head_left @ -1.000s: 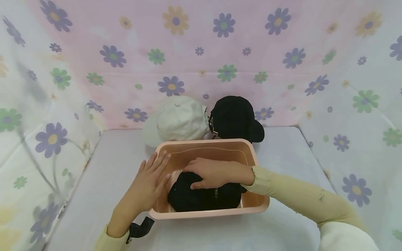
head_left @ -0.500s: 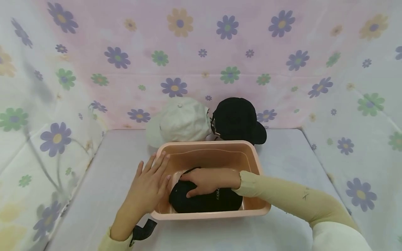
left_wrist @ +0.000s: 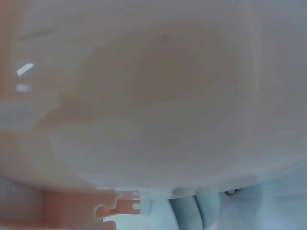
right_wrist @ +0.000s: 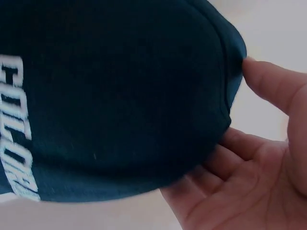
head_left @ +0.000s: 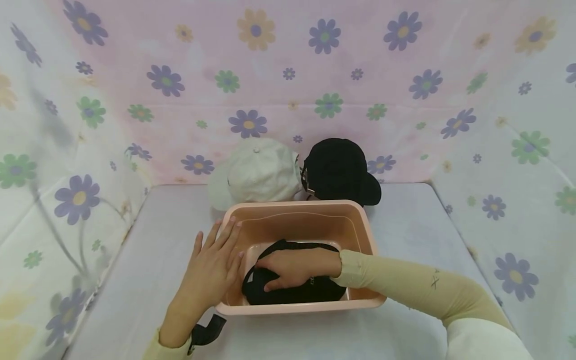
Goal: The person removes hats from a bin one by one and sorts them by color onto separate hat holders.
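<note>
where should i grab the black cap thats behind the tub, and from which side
Take the black cap by its brim, which juts out low on the right, coming in from the right. The white cap crowds its left side and the tub wall blocks the front, so a right-side grip looks clearest.

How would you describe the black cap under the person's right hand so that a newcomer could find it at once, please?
Start at the pink plastic basin in the middle of the table. Inside it lies the black cap, under the right hand. Unlike the white cap and the other black cap behind the basin, it bears white lettering.
</note>
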The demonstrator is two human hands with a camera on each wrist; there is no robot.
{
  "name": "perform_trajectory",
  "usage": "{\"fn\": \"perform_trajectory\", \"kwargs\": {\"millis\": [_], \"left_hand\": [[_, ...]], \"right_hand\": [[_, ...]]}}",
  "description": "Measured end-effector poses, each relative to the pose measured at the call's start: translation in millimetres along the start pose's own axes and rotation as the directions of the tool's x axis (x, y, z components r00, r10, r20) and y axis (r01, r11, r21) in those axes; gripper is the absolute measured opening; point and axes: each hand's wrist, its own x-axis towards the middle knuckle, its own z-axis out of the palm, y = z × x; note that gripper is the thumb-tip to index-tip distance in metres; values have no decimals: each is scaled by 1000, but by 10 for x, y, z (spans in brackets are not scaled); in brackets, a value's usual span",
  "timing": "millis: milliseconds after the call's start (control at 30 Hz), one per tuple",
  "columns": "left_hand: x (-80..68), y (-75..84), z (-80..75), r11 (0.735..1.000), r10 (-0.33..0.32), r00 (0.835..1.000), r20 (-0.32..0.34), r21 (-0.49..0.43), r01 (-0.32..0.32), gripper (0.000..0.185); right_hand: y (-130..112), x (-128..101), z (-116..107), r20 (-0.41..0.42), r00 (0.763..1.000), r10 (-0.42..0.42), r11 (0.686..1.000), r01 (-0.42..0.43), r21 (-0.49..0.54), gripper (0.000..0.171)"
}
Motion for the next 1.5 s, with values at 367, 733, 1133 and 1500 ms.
{"fn": "perform_trajectory", "kwargs": {"millis": [367,733,1133,1500], "left_hand": [[-12,0,9,1000,-6,1000,-30,-23,6,58],[-11,-1,6,999,-16,1000,-24,-48,15,58],[-21,-4,16,996,-26,1000,-9,-87,25,58],[-5,-19,23,990,-39,999,9,-133,40,58]], "right_hand": [[-17,-21,38,-57,996,69,998,-68,11,51],[57,2,45,-67,988,142,989,-138,55,44],[103,-50,-69,-107,989,106,981,-86,175,25],[167,-227,-222,-192,980,56,977,-14,212,20]]}}
